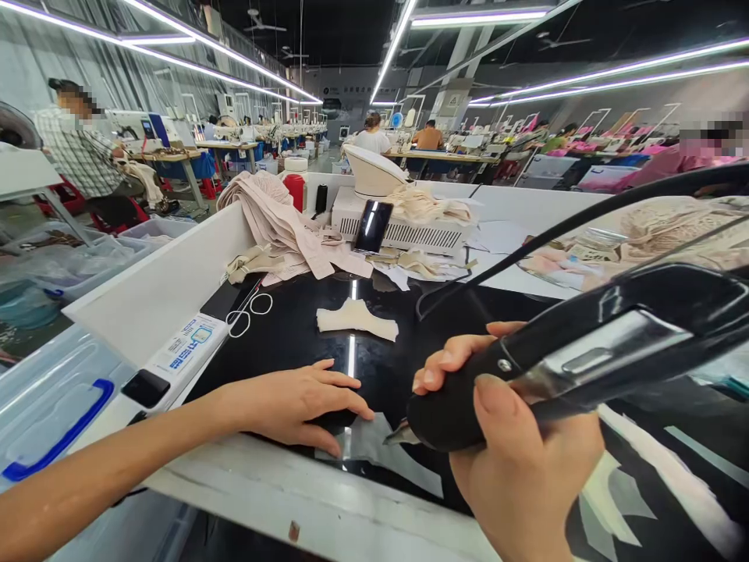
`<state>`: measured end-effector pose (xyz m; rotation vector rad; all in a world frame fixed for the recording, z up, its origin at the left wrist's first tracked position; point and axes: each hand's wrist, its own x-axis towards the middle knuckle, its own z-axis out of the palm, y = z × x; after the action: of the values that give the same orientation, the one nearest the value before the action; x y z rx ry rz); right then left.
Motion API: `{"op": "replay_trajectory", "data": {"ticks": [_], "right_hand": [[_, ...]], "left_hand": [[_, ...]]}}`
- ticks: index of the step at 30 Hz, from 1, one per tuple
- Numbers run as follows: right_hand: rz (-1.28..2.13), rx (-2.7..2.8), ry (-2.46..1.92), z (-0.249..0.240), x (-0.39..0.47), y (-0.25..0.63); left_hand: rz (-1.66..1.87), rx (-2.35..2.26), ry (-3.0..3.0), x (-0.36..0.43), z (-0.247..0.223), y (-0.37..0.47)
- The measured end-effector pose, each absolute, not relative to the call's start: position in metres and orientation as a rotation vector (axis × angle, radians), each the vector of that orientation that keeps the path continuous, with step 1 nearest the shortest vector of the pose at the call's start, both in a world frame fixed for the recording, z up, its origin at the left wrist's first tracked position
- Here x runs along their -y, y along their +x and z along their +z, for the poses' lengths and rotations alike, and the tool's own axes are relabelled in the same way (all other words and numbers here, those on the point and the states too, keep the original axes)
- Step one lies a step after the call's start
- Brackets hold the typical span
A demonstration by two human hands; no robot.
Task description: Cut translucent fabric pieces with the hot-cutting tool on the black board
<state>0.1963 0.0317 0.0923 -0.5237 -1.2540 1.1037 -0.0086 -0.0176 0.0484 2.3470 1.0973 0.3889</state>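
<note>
My right hand (520, 445) is wrapped round a thick black handheld tool (585, 351) with a silver side panel, its pointed metal tip angled down to the left. Under the tip lies a thin, translucent grey piece (403, 460) on the black table surface (281, 351). My left hand (298, 402) rests palm down with spread fingers, its fingertips at the left part of that piece. Beyond both hands sits a cream T-shaped piece (356, 318), flat on the black surface.
Beige fabric strips (281, 226), a phone (373, 226) and a white vented box (403, 226) stand at the back. Elastic loops (239, 320) lie left. A black cable (527, 250) arches at right. More cut pieces (608, 499) lie lower right. Other people work at distant tables.
</note>
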Motion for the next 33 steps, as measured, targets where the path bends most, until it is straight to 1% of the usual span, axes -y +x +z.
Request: {"op": "replay_trajectory", "data": {"ticks": [9, 15, 33], "right_hand": [[1.043, 1.236, -0.463, 0.082, -0.045, 0.183], [1.069, 1.21, -0.457, 0.078, -0.048, 0.178], [1.061, 1.219, -0.446, 0.073, -0.046, 0.172]], "left_hand": [[0.495, -1.14, 2.277, 0.006, 0.043, 0.001], [0.539, -1.133, 2.291, 0.007, 0.039, 0.0], [0.538, -1.119, 2.319, 0.007, 0.04, 0.001]]}}
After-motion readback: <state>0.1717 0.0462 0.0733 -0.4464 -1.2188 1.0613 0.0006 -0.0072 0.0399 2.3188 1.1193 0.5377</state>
